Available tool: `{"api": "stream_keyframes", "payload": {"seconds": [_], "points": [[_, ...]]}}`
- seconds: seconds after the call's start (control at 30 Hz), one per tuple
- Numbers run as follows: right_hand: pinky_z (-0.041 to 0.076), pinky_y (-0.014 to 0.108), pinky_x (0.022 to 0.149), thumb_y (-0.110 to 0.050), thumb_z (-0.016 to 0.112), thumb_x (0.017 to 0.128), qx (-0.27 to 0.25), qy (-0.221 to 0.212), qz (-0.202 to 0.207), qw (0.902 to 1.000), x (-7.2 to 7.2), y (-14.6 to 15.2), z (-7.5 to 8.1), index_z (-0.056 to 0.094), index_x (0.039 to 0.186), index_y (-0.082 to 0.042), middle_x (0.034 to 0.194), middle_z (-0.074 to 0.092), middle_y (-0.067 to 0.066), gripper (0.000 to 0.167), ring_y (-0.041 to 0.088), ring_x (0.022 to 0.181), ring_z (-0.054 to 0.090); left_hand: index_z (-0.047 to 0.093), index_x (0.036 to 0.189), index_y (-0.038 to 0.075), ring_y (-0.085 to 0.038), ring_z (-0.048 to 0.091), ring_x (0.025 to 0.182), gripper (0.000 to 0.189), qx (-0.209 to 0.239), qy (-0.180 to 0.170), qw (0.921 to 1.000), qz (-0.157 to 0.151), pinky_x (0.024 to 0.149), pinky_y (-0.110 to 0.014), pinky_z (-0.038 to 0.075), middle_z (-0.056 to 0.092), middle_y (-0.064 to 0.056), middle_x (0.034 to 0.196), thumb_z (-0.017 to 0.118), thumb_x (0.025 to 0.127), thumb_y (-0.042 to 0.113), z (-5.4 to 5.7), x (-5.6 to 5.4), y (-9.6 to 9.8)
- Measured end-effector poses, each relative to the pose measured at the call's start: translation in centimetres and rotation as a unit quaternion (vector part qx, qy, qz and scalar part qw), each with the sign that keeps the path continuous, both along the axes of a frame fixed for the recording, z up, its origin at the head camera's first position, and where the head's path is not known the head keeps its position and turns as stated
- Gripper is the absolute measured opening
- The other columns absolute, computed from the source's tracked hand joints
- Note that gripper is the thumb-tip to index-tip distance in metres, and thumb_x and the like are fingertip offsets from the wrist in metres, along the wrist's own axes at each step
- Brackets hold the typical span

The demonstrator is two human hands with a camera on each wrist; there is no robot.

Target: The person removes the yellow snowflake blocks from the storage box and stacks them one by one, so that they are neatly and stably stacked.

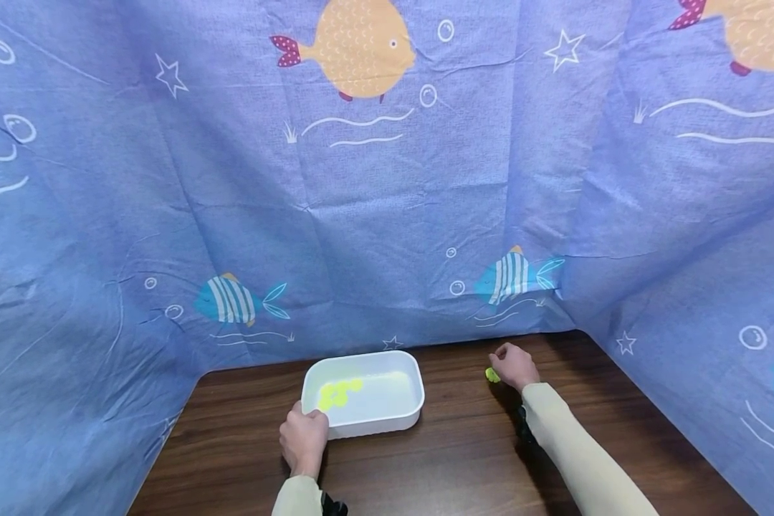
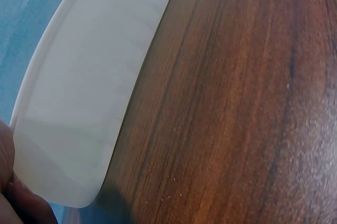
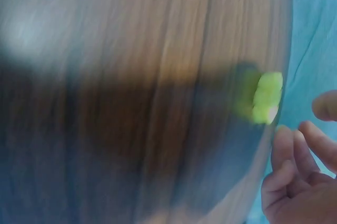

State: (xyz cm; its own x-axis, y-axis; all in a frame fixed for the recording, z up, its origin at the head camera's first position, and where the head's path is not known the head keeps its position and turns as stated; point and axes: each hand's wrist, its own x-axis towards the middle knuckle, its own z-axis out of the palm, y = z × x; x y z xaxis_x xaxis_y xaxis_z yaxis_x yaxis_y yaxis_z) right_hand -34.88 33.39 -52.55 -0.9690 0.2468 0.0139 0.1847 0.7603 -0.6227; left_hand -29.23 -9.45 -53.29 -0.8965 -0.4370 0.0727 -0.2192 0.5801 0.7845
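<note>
My left hand [image 1: 304, 438] grips the near left corner of a white rectangular tray [image 1: 387, 423]. The left wrist view shows the side wall of the tray [image 2: 89, 87], with part of the hand at the lower left edge. Several bright yellow-green pieces [image 1: 340, 393] lie together in the tray's left half. Over the right of the table is my right hand [image 1: 514, 365], beside one small yellow-green piece [image 1: 492, 375] with a bumpy edge. The right wrist view has that piece [image 3: 267, 99] apart from the loosely bent fingers [image 3: 284, 145], the thumb standing away from them.
A dark brown wood-grain table [image 1: 451, 459] bears the tray and the lone piece. Blue cloth [image 1: 387, 179] with fish prints hangs behind the table and along both sides. Bare tabletop lies between the tray and the right hand.
</note>
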Motion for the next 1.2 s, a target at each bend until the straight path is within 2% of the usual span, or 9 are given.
{"api": "stream_keyframes", "payload": {"seconds": [0.1, 0.2, 0.4, 0.57, 0.77, 0.9, 1.0, 1.07, 1.2], "points": [[0.052, 0.052, 0.080, -0.032, 0.057, 0.097, 0.012, 0.031, 0.004, 0.9995, -0.5, -1.7, 0.8, 0.065, 0.114, -0.002, 0.113, 0.069, 0.021, 0.035, 0.037, 0.097, 0.066, 0.058, 0.135, -0.007, -0.055, 0.064, 0.102, 0.052, 0.001, -0.001, 1.0000, 0.003, 0.084, -0.061, 0.050, 0.062, -0.037, 0.125, 0.045, 0.088, 0.010, 0.0, -0.1, -0.2], [0.052, 0.053, 0.081, -0.033, 0.058, 0.097, 0.024, 0.060, 0.017, 0.9978, -1.4, -4.3, 1.9, 0.067, 0.111, -0.006, 0.112, 0.070, 0.018, 0.032, 0.037, 0.099, 0.067, 0.058, 0.135, -0.008, -0.055, 0.064, 0.103, 0.052, 0.001, 0.003, 1.0000, 0.004, 0.085, -0.062, 0.050, 0.062, -0.037, 0.125, 0.045, 0.088, 0.010, 0.0, -0.1, -0.3], [0.053, 0.050, 0.080, -0.032, 0.064, 0.094, 0.052, 0.124, 0.059, 0.9892, -3.0, -11.4, 5.0, 0.071, 0.099, -0.011, 0.098, 0.072, 0.011, 0.022, 0.032, 0.092, 0.068, 0.058, 0.135, -0.008, -0.055, 0.064, 0.103, 0.052, 0.001, 0.006, 1.0000, 0.002, 0.085, -0.062, 0.049, 0.062, -0.037, 0.125, 0.044, 0.088, 0.011, -0.1, -0.1, -0.5], [0.053, 0.041, 0.071, -0.028, 0.067, 0.094, 0.059, 0.124, 0.126, 0.9825, -3.2, -18.0, 6.2, 0.071, 0.099, -0.013, 0.092, 0.070, 0.005, 0.017, 0.022, 0.081, 0.065, 0.059, 0.133, -0.008, -0.056, 0.064, 0.099, 0.051, -0.003, 0.009, 0.9999, 0.001, 0.081, -0.062, 0.050, 0.063, -0.038, 0.122, 0.046, 0.087, 0.011, -0.3, 0.1, -0.6], [0.054, 0.037, 0.071, -0.023, 0.066, 0.093, 0.089, 0.098, 0.224, 0.9656, -2.5, -24.2, 4.1, 0.072, 0.110, -0.007, 0.093, 0.072, 0.007, 0.025, 0.020, 0.083, 0.066, 0.059, 0.133, -0.008, -0.055, 0.065, 0.098, 0.051, -0.004, 0.015, 0.9999, 0.002, 0.081, -0.062, 0.051, 0.064, -0.037, 0.121, 0.045, 0.088, 0.011, -0.2, 0.1, -0.6], [0.054, 0.033, 0.085, -0.023, 0.067, 0.092, 0.144, 0.073, 0.286, 0.9446, -1.9, -25.9, 1.8, 0.073, 0.118, -0.005, 0.104, 0.075, 0.009, 0.033, 0.022, 0.095, 0.068, 0.060, 0.133, -0.007, -0.054, 0.066, 0.096, 0.051, -0.004, 0.016, 0.9999, 0.002, 0.080, -0.061, 0.051, 0.065, -0.037, 0.120, 0.046, 0.087, 0.011, -0.3, 0.1, -0.1], [0.050, 0.035, 0.094, -0.028, 0.067, 0.092, 0.208, 0.027, 0.296, 0.9320, -1.5, -26.3, 1.0, 0.074, 0.118, -0.011, 0.114, 0.071, 0.007, 0.032, 0.026, 0.107, 0.063, 0.061, 0.131, -0.007, -0.053, 0.066, 0.094, 0.050, -0.004, 0.016, 0.9999, 0.002, 0.079, -0.061, 0.051, 0.065, -0.037, 0.117, 0.046, 0.087, 0.010, -0.5, 0.0, 0.2], [0.050, 0.038, 0.094, -0.033, 0.066, 0.092, 0.253, -0.003, 0.292, 0.9222, -1.1, -26.4, 0.9, 0.075, 0.111, -0.015, 0.117, 0.067, 0.007, 0.028, 0.027, 0.108, 0.059, 0.061, 0.131, -0.007, -0.054, 0.066, 0.094, 0.050, -0.005, 0.017, 0.9998, 0.006, 0.079, -0.061, 0.051, 0.065, -0.038, 0.117, 0.047, 0.087, 0.010, -0.6, 0.0, 0.2], [0.050, 0.040, 0.088, -0.036, 0.066, 0.090, 0.310, -0.009, 0.273, 0.9106, -0.8, -26.3, 1.1, 0.073, 0.089, -0.016, 0.111, 0.064, 0.006, 0.022, 0.025, 0.103, 0.057, 0.060, 0.132, -0.008, -0.054, 0.065, 0.099, 0.051, 0.000, 0.017, 0.9998, 0.010, 0.083, -0.061, 0.051, 0.064, -0.038, 0.120, 0.046, 0.087, 0.010, -0.4, -0.2, 0.1]]}}
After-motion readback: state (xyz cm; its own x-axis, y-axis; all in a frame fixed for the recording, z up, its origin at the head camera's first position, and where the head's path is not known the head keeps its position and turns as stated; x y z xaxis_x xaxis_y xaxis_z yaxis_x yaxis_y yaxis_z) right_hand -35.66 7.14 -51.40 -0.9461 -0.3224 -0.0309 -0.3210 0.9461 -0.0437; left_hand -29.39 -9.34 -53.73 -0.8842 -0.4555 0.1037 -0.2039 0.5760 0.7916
